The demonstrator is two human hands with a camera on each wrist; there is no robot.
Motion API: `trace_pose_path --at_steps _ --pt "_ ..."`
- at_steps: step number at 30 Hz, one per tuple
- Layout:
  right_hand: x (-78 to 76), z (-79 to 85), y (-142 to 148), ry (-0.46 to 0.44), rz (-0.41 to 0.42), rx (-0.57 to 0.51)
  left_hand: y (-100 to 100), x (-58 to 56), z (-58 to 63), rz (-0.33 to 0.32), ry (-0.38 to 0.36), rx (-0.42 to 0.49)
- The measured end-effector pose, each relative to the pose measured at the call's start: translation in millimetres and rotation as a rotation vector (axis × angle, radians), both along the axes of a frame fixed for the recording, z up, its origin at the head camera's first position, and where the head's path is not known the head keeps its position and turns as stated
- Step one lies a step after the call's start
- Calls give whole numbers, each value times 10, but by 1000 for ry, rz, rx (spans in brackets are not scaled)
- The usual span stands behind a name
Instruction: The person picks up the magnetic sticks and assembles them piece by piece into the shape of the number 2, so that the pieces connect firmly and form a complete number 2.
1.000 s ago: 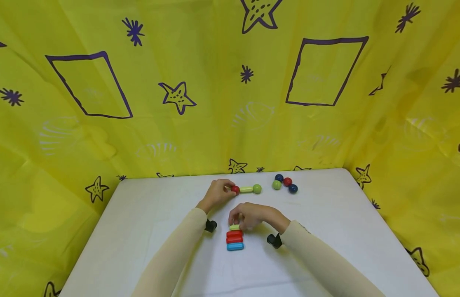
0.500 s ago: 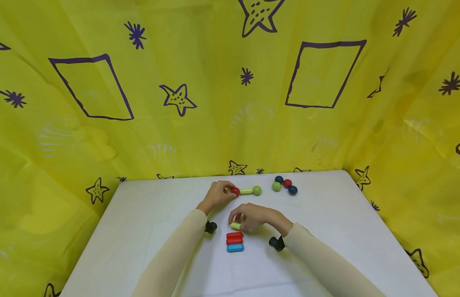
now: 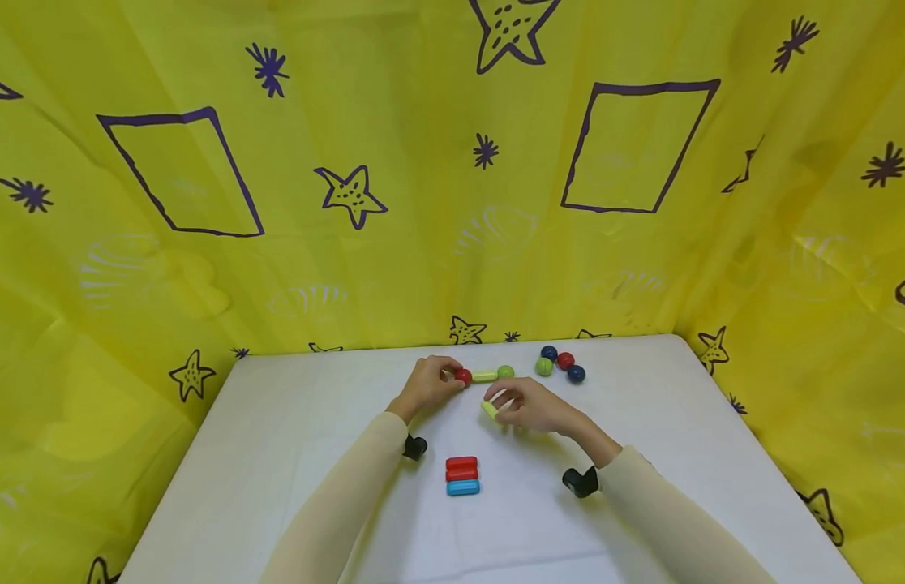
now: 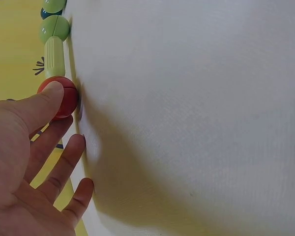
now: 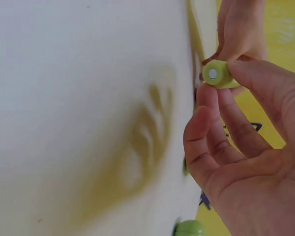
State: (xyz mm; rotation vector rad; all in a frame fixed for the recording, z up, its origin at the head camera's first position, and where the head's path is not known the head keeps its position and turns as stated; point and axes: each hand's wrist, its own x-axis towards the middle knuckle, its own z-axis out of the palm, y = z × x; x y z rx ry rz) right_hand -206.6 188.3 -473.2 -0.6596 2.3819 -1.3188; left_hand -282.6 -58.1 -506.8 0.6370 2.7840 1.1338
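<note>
Pinching a red ball (image 3: 463, 377) in the left hand (image 3: 426, 384), a pale green rod (image 3: 489, 410) in the right hand (image 3: 534, 406).

A lime bar (image 3: 485, 376) and green ball (image 3: 505, 371) extend from the red one; four loose balls (image 3: 565, 361) cluster beyond; two red bars (image 3: 461, 475) and a blue bar (image 3: 463, 487) lie nearer, on a white table (image 3: 642, 470) before yellow curtain (image 3: 409, 268).

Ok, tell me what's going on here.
A person's left hand pinches a red ball at one end of a yellow-green rod, with a green ball at the other. The right hand holds a second yellow-green rod above the table. Two red rods and a blue rod lie closer in; four more balls sit to the right.
</note>
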Motion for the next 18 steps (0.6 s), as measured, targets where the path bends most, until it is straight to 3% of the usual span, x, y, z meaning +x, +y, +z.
trace_pose_path --at_steps 8,18 --pt "55 -122 182 -20 -168 -68 -7 13 -18 13 -23 0" --pt "-31 -259 242 -159 -420 -148 6 20 -20 26 -33 2"
